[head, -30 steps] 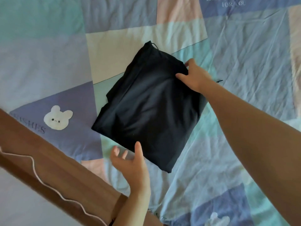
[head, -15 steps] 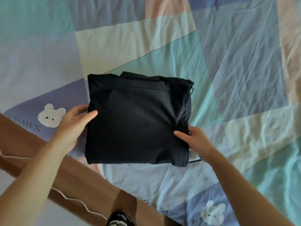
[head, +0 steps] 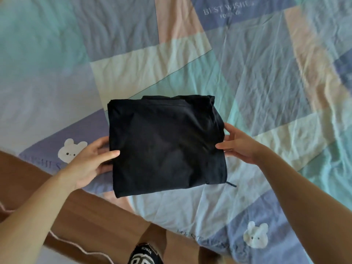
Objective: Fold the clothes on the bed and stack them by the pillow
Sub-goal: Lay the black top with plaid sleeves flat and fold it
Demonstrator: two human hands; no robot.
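Observation:
A black garment [head: 163,145], folded into a thick rectangle, is in the middle of the head view over the patchwork bed cover [head: 266,77]. My left hand [head: 89,161] grips its left edge, thumb on top and fingers underneath. My right hand [head: 238,145] holds its right edge, thumb on top, fingers spread along the side. A thin black cord [head: 231,184] sticks out at the garment's lower right corner. No pillow is in view.
The brown wooden bed frame [head: 91,210] runs diagonally across the lower left, with a thin white cable [head: 72,242] lying along it. White bear prints [head: 71,150] mark the cover. A black printed piece of clothing on my body [head: 144,254] shows at the bottom edge.
The garment was turned square to me and drawn nearer the bed's edge. My left hand went from hovering open to gripping the left edge; my right hand shifted to the right edge.

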